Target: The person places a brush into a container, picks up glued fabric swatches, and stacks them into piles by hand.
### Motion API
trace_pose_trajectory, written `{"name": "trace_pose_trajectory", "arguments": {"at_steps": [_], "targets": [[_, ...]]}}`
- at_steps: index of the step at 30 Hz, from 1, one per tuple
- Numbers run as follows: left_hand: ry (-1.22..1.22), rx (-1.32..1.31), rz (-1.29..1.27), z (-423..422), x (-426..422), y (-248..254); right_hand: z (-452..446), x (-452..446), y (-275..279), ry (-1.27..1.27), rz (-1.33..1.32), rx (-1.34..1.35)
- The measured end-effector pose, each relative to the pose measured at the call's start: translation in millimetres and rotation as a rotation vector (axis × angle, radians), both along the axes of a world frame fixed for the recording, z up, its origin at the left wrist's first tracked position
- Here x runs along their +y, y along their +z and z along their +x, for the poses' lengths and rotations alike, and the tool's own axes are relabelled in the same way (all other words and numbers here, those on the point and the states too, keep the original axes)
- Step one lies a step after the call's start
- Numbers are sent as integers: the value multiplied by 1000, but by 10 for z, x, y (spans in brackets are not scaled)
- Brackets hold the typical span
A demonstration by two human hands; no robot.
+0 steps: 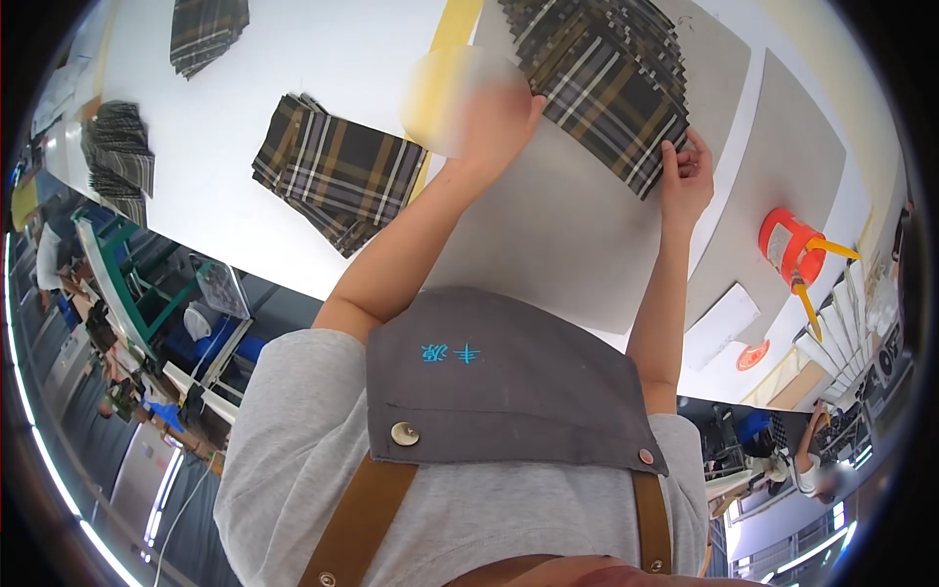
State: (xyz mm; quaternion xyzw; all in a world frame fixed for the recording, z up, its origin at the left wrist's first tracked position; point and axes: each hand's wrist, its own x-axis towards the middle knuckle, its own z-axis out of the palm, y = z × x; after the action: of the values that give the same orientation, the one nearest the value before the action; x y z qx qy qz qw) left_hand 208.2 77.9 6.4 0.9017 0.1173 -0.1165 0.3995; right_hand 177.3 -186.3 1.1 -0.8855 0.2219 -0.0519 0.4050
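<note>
A fanned stack of dark plaid fabric pieces [611, 108], crossed by white and brown lines, lies in front of me at the top of the view. My right hand [688, 181] is closed at its near right corner, with the thumb at the edge and the fingers bent beside it. At the stack's left edge is my left hand [501, 117]; a blur covers most of it, and only one digit reaching the cloth shows clearly. A second pile of plaid pieces [342, 171] lies left of my left forearm.
More plaid piles [208, 34] lie at the far left, one bunched [119, 157] by the table edge. A yellow strip [456, 24] runs beside my left hand. On the right are a red tub [787, 245] with yellow-handled tools and a white paper [722, 323]. People work in the background.
</note>
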Motion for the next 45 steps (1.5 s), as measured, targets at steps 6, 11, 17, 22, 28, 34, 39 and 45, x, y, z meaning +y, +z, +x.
{"name": "trace_pose_trajectory", "arguments": {"at_steps": [6,11,17,22,28,34,39,45], "targets": [[-3,-17,6,11,-2,13,-1,-5,-6,9,-16,-4],[4,-35,-1,14,-2,-5,-6,-3,7,-5,-20,14],[8,-137,-4,-35,-4,-99,-23,-65,-68,1,31,-19],[182,-297,148,-190,661,137,-19,-188,-250,57,90,-78],[190,-185,788,-672,2147,170,-67,-175,-150,-108,356,-224],[159,-92,602,-728,2392,231,-393,846,446,234,199,-126],[-82,-103,269,-571,1524,1252,-604,1469,484,545,545,-79],[-217,242,-713,-394,890,1629,-608,1110,458,623,1110,296]]}}
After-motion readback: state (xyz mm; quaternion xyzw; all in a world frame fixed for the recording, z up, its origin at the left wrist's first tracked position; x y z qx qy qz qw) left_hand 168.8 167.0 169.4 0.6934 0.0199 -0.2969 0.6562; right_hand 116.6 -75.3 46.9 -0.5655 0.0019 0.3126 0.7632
